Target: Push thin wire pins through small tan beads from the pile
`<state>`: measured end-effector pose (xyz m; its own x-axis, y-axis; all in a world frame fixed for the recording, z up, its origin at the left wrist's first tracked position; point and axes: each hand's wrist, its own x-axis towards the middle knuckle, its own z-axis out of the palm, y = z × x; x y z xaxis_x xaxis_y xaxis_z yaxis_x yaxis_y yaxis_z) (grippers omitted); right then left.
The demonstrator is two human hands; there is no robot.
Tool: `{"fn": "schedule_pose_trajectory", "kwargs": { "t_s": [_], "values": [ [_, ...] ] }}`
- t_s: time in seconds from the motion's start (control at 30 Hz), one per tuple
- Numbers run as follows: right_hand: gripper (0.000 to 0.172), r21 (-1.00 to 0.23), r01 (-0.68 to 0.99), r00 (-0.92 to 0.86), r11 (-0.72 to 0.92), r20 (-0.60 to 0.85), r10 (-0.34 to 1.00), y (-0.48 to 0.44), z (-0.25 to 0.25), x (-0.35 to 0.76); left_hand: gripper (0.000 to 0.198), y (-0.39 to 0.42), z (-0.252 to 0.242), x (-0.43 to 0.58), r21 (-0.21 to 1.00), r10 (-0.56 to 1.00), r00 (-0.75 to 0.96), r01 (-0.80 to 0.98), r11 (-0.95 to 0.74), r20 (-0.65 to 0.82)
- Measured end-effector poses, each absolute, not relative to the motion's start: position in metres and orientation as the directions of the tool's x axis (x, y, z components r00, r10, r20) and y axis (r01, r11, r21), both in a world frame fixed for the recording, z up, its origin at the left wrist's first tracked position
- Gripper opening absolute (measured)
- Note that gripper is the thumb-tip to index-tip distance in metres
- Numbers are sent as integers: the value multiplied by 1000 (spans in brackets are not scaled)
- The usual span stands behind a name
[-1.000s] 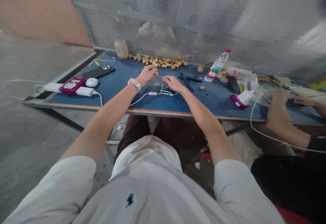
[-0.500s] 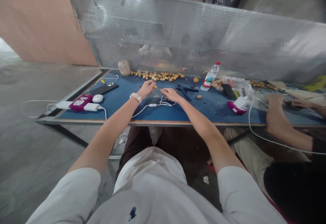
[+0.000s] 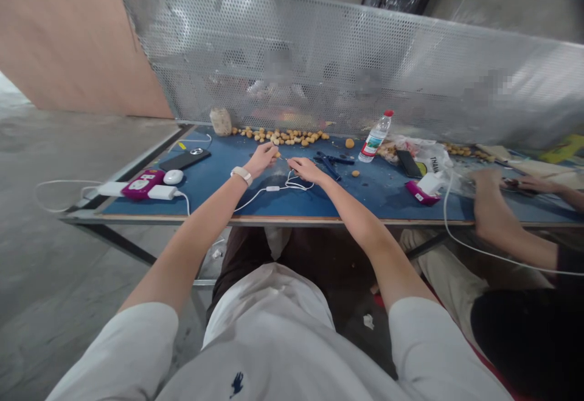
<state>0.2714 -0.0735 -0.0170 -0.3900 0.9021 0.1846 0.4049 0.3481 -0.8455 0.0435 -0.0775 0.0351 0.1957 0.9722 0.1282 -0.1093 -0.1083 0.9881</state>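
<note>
My left hand has its fingers pinched on a small tan nut-like piece. My right hand is closed round a thin metal-tipped tool, most of it hidden by the fingers; its tip points at the piece, and I cannot tell if they touch. Below the right hand lies a looped white cord with a small inline part. Dark blue pliers rest just right of that hand. Behind both hands runs a row of similar tan pieces.
A water bottle stands at right, near a dark phone and a purple power block. On the left are another phone, a purple power strip and a white jar-like lump. A co-worker's arm works at far right.
My hands keep almost the same pose on the piece and the tool. The view has shifted very slightly. The co-worker's hands have moved a little.
</note>
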Motion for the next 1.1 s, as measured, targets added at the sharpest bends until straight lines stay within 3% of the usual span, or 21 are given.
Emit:
{"fn": "schedule_pose_trajectory", "kwargs": {
  "t_s": [0.23, 0.47, 0.73, 0.93, 1.1],
  "values": [
    [75, -832, 396, -418, 389, 215, 883, -77, -17, 271, 57, -80, 37, 44, 987, 972, 186, -96, -125, 142],
    [63, -775, 463, -456, 431, 208, 865, -79, -11, 279, 56, -80, 37, 45, 986, 969, 192, -81, -144, 157],
    [71, -812, 429, -445, 395, 191, 875, -76, -14, 278, 53, -75, 32, 44, 987, 962, 222, -43, -155, 161],
    [64, -731, 454, -485, 509, 276, 830, -77, -16, 278, 56, -75, 32, 43, 980, 955, 225, 8, -201, 194],
    [54, -649, 531, -515, 544, 263, 816, -79, -9, 282, 56, -77, 32, 43, 972, 943, 248, 20, -233, 221]
  ]
}}
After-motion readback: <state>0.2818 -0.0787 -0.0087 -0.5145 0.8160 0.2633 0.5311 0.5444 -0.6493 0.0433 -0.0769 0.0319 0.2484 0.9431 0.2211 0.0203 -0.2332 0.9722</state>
